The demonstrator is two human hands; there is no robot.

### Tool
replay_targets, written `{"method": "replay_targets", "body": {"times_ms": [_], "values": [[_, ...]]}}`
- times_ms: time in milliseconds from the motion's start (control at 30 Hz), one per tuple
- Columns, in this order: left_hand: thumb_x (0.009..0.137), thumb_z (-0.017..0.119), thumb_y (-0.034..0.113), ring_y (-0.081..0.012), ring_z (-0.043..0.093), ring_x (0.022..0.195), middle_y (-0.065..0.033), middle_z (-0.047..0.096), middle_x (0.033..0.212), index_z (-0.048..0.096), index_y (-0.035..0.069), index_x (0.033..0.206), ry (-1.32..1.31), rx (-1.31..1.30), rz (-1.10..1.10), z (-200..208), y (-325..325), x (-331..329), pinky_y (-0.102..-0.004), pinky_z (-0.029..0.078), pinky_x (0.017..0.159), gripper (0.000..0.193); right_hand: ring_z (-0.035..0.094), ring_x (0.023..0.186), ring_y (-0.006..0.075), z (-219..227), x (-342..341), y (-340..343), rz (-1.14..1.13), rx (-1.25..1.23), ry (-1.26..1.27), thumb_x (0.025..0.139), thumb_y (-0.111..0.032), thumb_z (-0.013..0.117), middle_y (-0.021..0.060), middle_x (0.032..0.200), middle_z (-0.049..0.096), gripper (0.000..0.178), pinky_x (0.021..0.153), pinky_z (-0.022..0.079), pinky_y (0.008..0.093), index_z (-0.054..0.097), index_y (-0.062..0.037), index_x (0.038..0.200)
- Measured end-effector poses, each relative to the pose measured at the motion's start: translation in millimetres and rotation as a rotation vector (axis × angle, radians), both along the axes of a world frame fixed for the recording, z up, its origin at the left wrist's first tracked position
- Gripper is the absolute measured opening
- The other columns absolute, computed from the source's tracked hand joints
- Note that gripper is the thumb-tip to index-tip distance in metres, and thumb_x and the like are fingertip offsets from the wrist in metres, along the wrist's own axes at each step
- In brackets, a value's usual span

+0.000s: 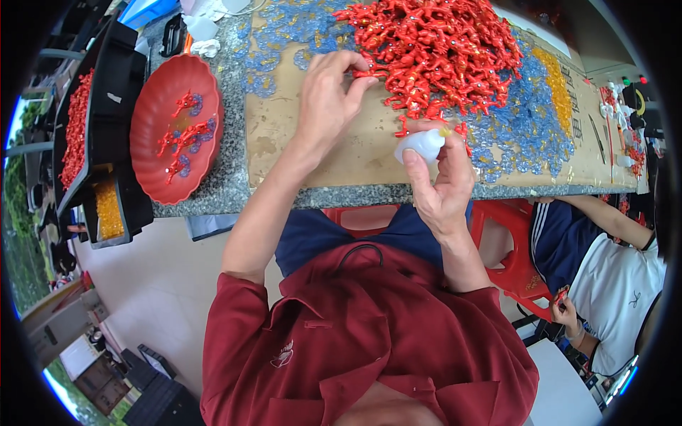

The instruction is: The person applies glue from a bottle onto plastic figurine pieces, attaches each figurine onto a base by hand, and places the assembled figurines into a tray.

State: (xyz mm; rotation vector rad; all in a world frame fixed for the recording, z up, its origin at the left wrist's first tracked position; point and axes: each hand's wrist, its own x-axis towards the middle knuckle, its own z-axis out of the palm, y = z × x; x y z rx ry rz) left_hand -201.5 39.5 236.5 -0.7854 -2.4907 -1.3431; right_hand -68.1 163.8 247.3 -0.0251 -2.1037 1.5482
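At the left edge of a big heap of small red plastic figures (433,50), my left hand (328,99) pinches one red figure (369,72) between thumb and forefinger. My right hand (444,181) is closed around a small white squeeze bottle (422,146), held tilted with its yellowish tip up and to the right. A few loose red figures lie just behind the bottle, by the near edge of the heap. Clear blue pieces (508,142) spread flat around the heap, with a band of clear yellow pieces (553,78) to their right.
A red scalloped dish (149,135) holding several red figures with blue pieces stands at left. Beyond it are black bins (106,92) of red and yellow parts. Cardboard (284,156) covers the stone worktop (234,106). A co-worker (611,270) sits at right, holding a small item.
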Motion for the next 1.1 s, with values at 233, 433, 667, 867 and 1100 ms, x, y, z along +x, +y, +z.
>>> {"method": "replay_targets", "body": {"times_ms": [233,433,667,867,1100], "values": [[0.083,0.061,0.003,-0.0112,0.06,0.077,-0.0055,0.06,0.085,0.048,0.002,0.101,-0.952,0.781,-0.229,23,-42,74,-0.0218,0.048,0.069,0.022,0.06,0.08,0.016,-10,-2,-4,0.009,-0.119,-0.007,0.076,-0.008,0.068,0.0112,0.095,0.063,0.037,0.07,0.047,0.0265,0.055,0.0011,0.109],[0.083,0.061,0.006,-0.0111,0.057,0.088,-0.0061,0.059,0.094,0.048,0.003,0.112,-1.129,1.103,-0.235,8,-67,113,-0.0228,0.047,0.076,0.032,0.062,0.082,0.0172,-10,8,-28,0.171,-0.091,-0.103,0.075,-0.009,0.07,0.013,0.096,0.063,0.039,0.072,0.048,0.0275,0.055,-0.0006,0.11],[0.089,0.054,0.018,-0.0121,0.05,0.074,-0.0058,0.055,0.082,0.048,0.002,0.116,-1.191,1.334,-0.29,-12,-87,136,-0.0235,0.039,0.067,0.032,0.063,0.077,0.0146,5,29,-21,0.174,-0.092,-0.21,0.075,-0.008,0.069,0.011,0.087,0.065,0.039,0.065,0.049,0.0251,0.052,-0.0011,0.108],[0.091,0.05,0.025,-0.0118,0.038,0.068,-0.0023,0.045,0.072,0.044,0.003,0.12,-1.187,1.337,-0.243,-13,-83,141,-0.023,0.032,0.061,0.037,0.061,0.071,0.0133,20,32,-14,0.251,0.059,-0.19,0.069,-0.006,0.073,0.009,0.076,0.064,0.034,0.06,0.048,0.024,0.059,0.0008,0.099],[0.091,0.05,0.022,-0.0138,0.046,0.073,-0.0072,0.053,0.08,0.044,0.003,0.119,-1.31,1.459,-0.337,-22,-82,142,-0.0246,0.035,0.063,0.034,0.054,0.056,0.0165,18,30,-9,0.281,0.127,-0.058,0.062,-0.011,0.079,0.0097,0.07,0.061,0.036,0.05,0.041,0.0257,0.064,0.0016,0.093]]}}
